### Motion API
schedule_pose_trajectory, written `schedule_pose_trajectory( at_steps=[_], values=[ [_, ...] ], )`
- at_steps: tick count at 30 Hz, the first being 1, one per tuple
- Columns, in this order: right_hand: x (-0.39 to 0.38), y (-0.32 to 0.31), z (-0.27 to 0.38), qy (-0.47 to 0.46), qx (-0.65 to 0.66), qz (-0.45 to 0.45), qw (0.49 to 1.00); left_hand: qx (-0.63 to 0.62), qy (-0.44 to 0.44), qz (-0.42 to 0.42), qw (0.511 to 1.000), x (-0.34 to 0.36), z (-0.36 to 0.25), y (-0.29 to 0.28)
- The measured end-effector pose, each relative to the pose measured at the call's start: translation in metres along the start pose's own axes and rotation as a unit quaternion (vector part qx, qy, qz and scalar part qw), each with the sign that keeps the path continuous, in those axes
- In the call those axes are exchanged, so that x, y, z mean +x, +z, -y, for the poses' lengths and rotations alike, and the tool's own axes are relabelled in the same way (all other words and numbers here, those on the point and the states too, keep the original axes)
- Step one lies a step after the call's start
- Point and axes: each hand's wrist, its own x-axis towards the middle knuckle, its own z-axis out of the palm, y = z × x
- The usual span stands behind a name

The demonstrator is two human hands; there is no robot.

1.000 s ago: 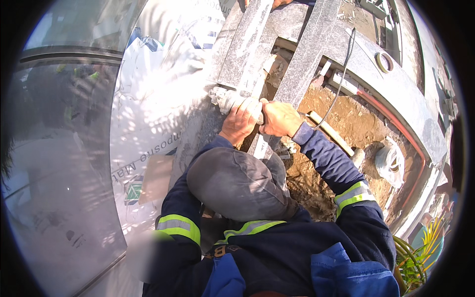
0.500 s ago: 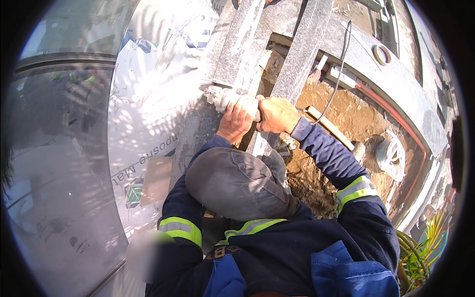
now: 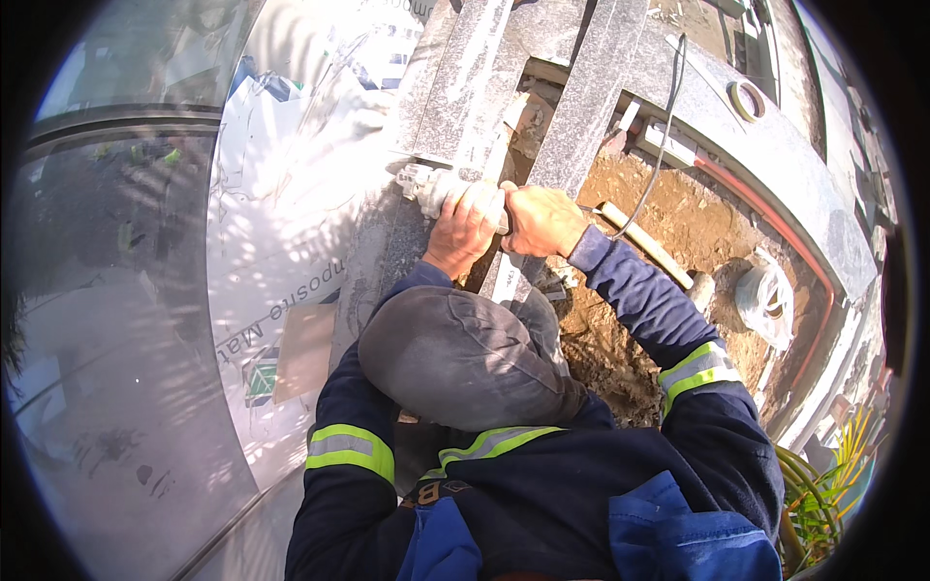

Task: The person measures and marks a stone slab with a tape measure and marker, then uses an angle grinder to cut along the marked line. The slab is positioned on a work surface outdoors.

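Note:
A dusty, pale angle grinder lies crosswise over the grey speckled stone slabs, its head pointing left. My left hand is wrapped around the grinder's body. My right hand grips its rear end, just to the right of the left one. A black cord trails from beside my right hand and curves up to the far right. Under the grinder's head, the edge of a long stone slab shows; the disc cannot be made out clearly. My bent knee in grey trousers is close below my hands.
Another stone strip runs over a gap in the slabs. Right of it, a wooden handle lies on bare soil. A tape roll rests on a stone ledge, a wrapped white coil below. White printed sheeting covers the left side.
The grinder's head has shifted very slightly left and up against the slab. Both hands keep the same grip.

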Motion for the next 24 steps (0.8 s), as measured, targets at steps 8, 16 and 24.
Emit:
schedule_pose_trajectory(
  at_steps=[8,16,24],
  values=[
    [0.002,-0.009,0.007,0.019,-0.014,0.028,0.999,0.027,0.006,-0.008,1.000,0.000,0.002,0.000],
    [0.002,-0.014,0.012,0.011,-0.015,0.007,1.000,0.021,-0.001,-0.011,1.000,-0.012,0.006,0.011],
    [0.007,0.000,0.003,-0.019,0.006,-0.053,0.998,-0.004,-0.008,0.028,1.000,-0.019,0.012,0.012]
  ],
)
